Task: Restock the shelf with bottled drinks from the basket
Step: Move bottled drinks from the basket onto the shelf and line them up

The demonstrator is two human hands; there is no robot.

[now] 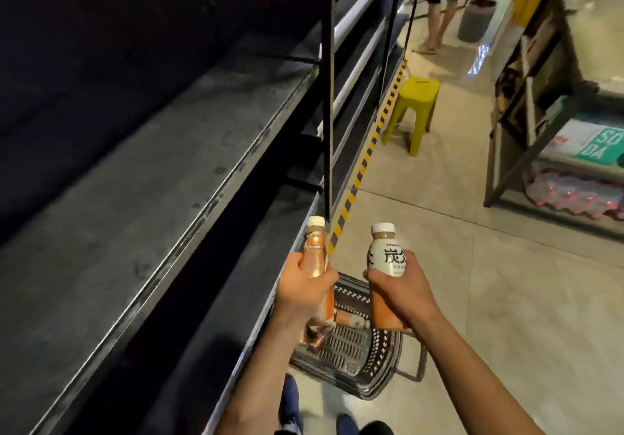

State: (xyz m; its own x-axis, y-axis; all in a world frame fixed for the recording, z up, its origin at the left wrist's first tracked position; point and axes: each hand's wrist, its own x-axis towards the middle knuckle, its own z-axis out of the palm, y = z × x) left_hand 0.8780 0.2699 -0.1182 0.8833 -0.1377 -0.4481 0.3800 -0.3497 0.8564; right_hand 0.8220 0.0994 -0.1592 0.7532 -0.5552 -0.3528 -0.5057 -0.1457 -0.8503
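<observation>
My left hand (305, 287) grips an orange-labelled bottle (314, 249) with a white cap, held upright beside the shelf's front edge. My right hand (400, 291) holds a second bottle (386, 254), white on top with black characters and orange below. Both bottles hang above the black basket (381, 358) on the floor. Inside the basket lie at least two more bottles (351, 320), partly hidden by my hands. The dark grey shelf (141, 198) stretches along my left, its top board bare.
A yellow-green stool (413, 110) stands further down the aisle by the striped shelf base (363, 168). A person's legs (437, 12) and a grey pot (476, 21) are at the far end. A rack (540, 97) with packs of bottles stands on the right. My shoes (290, 401) are near the basket.
</observation>
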